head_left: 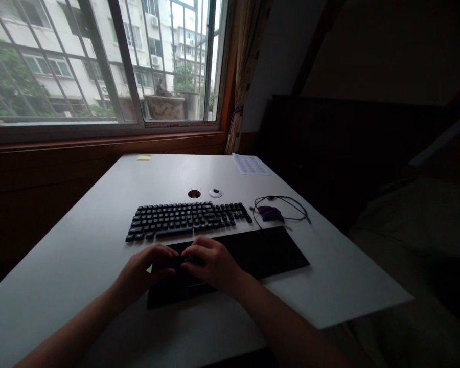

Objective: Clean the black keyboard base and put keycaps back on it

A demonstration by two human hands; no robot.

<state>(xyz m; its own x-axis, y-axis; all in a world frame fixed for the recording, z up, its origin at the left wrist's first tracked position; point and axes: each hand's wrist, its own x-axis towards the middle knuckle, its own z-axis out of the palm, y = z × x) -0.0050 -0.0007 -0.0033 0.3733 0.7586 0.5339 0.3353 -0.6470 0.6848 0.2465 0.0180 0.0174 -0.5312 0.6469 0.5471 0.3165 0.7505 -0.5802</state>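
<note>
A flat black keyboard base (266,250) lies at a slant near the front of the white desk. Over its left part both hands meet, fingertips almost touching. My left hand (147,263) is curled, thumb and fingers closed around something small and dark. My right hand (210,258) is bent in the same way; what its fingers hold is too dark to make out. Just behind the base, loose black keycaps (176,217) sit in rows in keyboard order on the desk.
Right of the keycaps are a dark cable (291,219) in a loop and a purple item (270,213). Behind them come a round desk hole (194,194) and its ring-shaped cover (215,193). Printed paper (251,164) and a yellow note (143,158) lie at the far edge.
</note>
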